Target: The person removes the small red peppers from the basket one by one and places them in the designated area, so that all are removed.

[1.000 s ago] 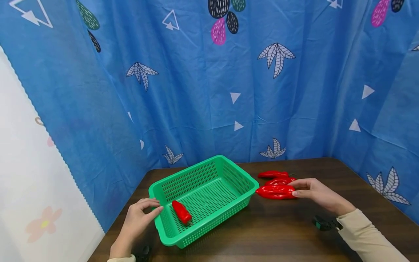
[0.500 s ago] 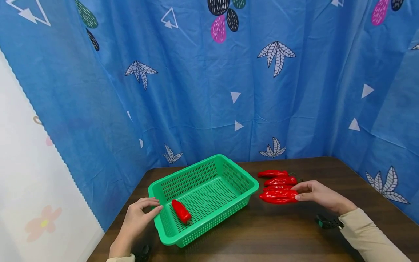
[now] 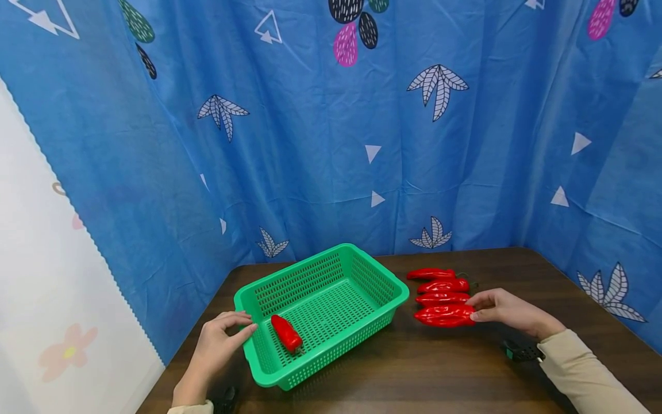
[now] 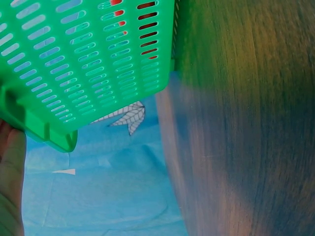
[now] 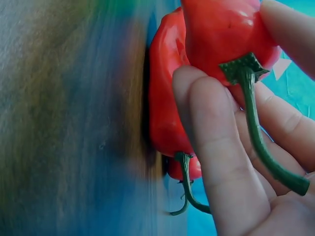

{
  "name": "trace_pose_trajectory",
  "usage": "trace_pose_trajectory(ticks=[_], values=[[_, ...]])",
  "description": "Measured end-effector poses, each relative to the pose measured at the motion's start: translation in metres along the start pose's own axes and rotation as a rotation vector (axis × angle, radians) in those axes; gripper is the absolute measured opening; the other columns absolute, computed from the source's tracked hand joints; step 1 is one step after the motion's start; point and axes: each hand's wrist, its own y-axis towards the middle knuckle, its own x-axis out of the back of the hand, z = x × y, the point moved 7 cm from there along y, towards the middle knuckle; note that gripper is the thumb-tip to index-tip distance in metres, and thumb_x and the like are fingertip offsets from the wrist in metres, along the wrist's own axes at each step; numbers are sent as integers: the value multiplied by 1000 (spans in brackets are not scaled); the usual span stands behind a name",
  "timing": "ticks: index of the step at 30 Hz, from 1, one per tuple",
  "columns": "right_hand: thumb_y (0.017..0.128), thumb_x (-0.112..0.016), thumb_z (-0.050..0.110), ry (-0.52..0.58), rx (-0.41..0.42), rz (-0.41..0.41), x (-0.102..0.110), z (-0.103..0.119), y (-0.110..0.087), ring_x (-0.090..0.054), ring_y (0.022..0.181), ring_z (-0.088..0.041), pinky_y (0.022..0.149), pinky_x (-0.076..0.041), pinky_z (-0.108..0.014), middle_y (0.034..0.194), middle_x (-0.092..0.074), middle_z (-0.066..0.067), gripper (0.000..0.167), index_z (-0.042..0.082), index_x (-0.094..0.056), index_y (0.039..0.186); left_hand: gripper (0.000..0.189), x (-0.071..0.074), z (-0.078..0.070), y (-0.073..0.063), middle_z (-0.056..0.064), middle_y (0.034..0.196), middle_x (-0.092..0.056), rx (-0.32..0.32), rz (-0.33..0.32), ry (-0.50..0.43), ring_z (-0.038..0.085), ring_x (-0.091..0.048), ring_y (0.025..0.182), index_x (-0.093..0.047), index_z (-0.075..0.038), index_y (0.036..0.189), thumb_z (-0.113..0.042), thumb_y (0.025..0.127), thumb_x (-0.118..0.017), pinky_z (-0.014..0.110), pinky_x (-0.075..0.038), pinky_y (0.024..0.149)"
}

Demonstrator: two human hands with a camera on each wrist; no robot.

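Note:
My left hand (image 3: 213, 348) holds the near-left end of a green plastic basket (image 3: 341, 349), fingers over the rim and thumb against its outer side. Inside that basket lies one red pepper (image 3: 287, 334). On the right, my right hand (image 3: 505, 311) pinches another red pepper (image 3: 443, 315) by its stem end, between thumb and fingers. Its curved green stem (image 5: 253, 128) hangs across the palm in the right wrist view. Just beyond it, three more red peppers (image 3: 443, 298) lie roughly side by side on the table.
The dark wooden table (image 3: 393, 374) carries everything. A blue patterned curtain (image 3: 331, 144) hangs behind its far edge, and a white cloth (image 3: 62, 299) hangs at the left. The basket's right corner stands close to the peppers' tips.
My right hand has drawn the pinched pepper nearer and slightly right, off the others, so the peppers behind show more fully. My left hand and the basket stay in place.

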Motion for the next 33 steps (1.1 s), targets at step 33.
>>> trace_pose_trajectory(ticks=[33], values=[[94,-68,16,-40,-88,-51,4,-20,0,-65,87,-19,77,-57,-28,101,-70,-12,43,-18,-59,120,11,-1,1,-2,-1,103,-76,-27,-20,0,24,-69,108,-81,-15,91,-20,82,-84,32,-57,88]])
